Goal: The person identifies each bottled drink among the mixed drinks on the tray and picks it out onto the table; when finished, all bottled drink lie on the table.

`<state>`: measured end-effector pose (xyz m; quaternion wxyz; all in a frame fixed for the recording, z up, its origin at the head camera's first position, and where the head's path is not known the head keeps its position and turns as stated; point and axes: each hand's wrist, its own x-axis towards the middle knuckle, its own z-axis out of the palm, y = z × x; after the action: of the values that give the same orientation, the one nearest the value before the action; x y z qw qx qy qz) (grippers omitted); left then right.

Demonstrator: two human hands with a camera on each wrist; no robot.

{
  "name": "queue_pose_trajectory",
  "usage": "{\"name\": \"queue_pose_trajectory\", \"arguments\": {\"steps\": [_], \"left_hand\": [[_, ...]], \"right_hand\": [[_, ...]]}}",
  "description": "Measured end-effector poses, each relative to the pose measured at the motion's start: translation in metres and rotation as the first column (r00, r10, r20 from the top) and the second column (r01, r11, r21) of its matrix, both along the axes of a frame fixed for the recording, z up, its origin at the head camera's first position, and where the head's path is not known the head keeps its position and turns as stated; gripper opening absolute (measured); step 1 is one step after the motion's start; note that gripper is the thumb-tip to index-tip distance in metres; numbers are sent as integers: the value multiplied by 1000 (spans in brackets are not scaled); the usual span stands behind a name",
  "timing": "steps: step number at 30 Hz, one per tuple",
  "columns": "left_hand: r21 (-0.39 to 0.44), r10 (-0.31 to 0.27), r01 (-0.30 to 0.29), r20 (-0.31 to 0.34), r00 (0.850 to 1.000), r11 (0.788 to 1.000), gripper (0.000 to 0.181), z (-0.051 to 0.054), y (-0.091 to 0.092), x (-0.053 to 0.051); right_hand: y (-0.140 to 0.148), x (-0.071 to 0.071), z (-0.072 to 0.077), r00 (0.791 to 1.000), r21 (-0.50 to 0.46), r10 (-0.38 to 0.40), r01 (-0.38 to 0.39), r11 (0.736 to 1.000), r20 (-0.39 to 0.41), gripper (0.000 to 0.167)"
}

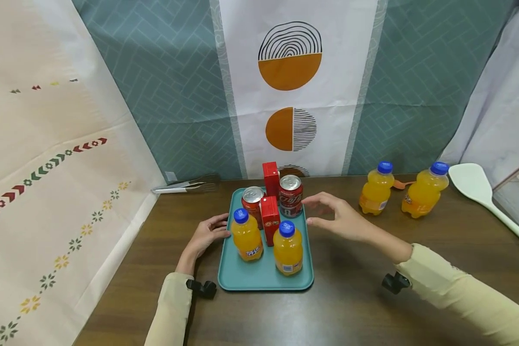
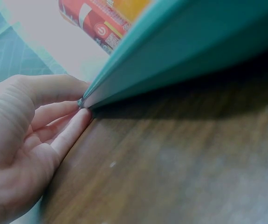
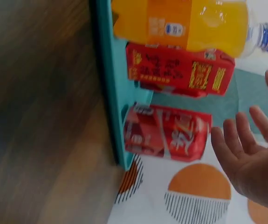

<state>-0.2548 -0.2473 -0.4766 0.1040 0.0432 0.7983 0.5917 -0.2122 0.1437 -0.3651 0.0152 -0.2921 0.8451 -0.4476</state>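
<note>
A teal tray [image 1: 264,283] lies on the table with two orange soda bottles [image 1: 247,240], two red soda cans [image 1: 290,197] and two red drink cartons [image 1: 270,218] standing on it. At its left rim is my left hand [image 1: 205,238]. In the left wrist view, that hand's thumb and fingers [image 2: 61,135] meet on the tray's rim [image 2: 124,70] and pinch it. My right hand [image 1: 339,218] hovers by the tray's right side, fingers spread and holding nothing. From the right wrist view, its fingertips are close to the top of a can [image 3: 166,133] but apart from it.
Two more orange soda bottles [image 1: 377,190] stand at the back right, with an orange utensil [image 1: 401,184] partly hidden between them. A white spatula [image 1: 473,185] lies at far right. Metal utensils [image 1: 183,187] rest at the back left. Patterned cloths [image 1: 186,96] hang behind the wooden table.
</note>
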Motion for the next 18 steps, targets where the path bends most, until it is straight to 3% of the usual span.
{"name": "queue_pose_trajectory", "arguments": {"steps": [4, 10, 18], "left_hand": [[17, -11, 11, 14, 1000, 1000, 62, 3, 5, -1], [33, -23, 23, 8, 1000, 999, 62, 22, 10, 9], [28, -16, 16, 7, 1000, 999, 61, 27, 8, 15]], "right_hand": [[-7, 6, 0, 993, -12, 98, -98, 995, 64, 45], [-21, 9, -5, 971, -37, 210, -207, 978, 115, 42], [-32, 14, -14, 953, -98, 218, -202, 975, 210, 47]]}}
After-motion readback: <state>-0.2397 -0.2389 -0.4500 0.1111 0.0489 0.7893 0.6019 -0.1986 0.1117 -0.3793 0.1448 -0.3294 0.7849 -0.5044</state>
